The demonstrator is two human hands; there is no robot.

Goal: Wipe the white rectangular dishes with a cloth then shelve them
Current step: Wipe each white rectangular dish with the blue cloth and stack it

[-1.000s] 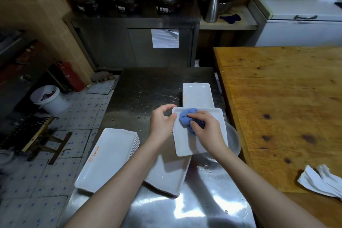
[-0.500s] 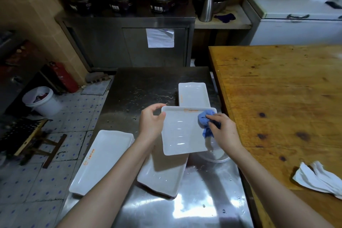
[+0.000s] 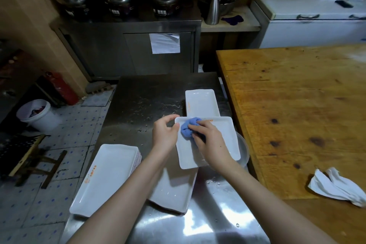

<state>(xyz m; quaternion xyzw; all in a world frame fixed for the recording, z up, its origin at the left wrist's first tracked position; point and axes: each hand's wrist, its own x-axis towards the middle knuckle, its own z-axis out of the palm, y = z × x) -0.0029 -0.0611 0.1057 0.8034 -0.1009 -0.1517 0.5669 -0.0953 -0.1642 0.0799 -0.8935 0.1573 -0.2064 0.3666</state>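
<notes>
We see white rectangular dish (image 3: pixel 223 138) at frame centre, over wet steel worktop (image 3: pixel 142 101). Left hand (image 3: pixel 164 132) grips dish's left edge, fingers curled. Right hand (image 3: pixel 208 140) clamps fingers round crumpled blue cloth (image 3: pixel 187 128), pressing it on dish's upper left corner. Stack of white dishes (image 3: pixel 107 176) lies lower left of frame, single flat white dish (image 3: pixel 202 103) just above centre.

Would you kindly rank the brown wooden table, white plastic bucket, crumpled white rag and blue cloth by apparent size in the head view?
1. Brown wooden table
2. White plastic bucket and crumpled white rag: look alike, unranked
3. Blue cloth, partly covered
</notes>
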